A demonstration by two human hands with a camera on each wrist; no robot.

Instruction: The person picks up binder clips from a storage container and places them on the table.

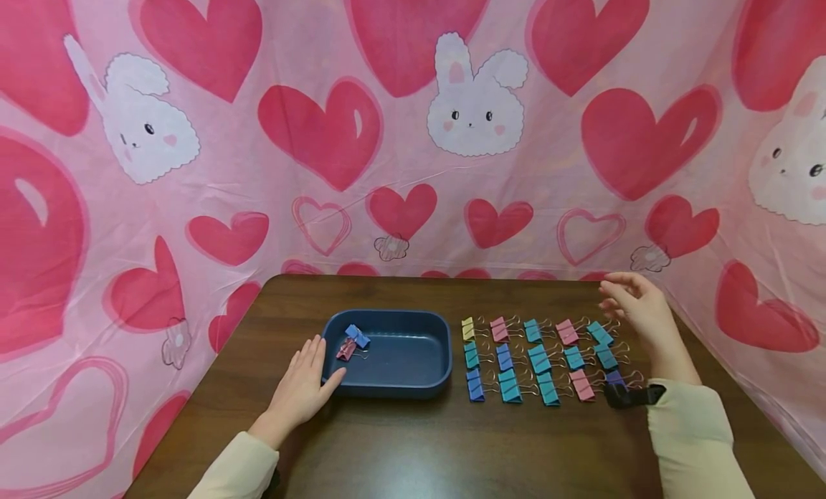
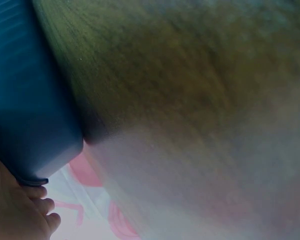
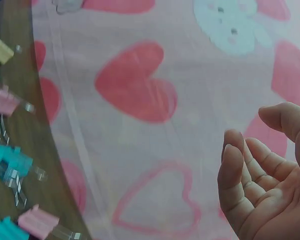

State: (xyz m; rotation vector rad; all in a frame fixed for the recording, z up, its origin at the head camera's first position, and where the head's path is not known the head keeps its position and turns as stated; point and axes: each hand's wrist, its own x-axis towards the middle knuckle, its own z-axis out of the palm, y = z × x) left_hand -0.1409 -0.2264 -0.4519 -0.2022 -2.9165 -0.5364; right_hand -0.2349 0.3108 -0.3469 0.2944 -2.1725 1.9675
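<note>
My left hand (image 1: 300, 388) rests against the left edge of a dark blue tray (image 1: 406, 359), its fingers straight and its thumb at the rim. In the left wrist view the tray's outer wall (image 2: 35, 100) stands beside the fingers (image 2: 42, 205). Inside the tray, at the left, lie a blue binder clip (image 1: 358, 335) and a pink binder clip (image 1: 345, 350). My right hand (image 1: 648, 323) is raised over the far right of the table, nearest a teal binder clip (image 1: 601, 333). Its fingers bend loosely, and the right wrist view shows nothing between thumb and fingertips (image 3: 233, 157).
Right of the tray, several binder clips lie in three rows, among them a yellow clip (image 1: 467, 329), a pink clip (image 1: 582, 386) and a purple clip (image 1: 615, 378) partly behind the right wrist strap (image 1: 635, 396). A pink heart-patterned cloth (image 1: 413, 162) surrounds the brown table (image 1: 387, 442).
</note>
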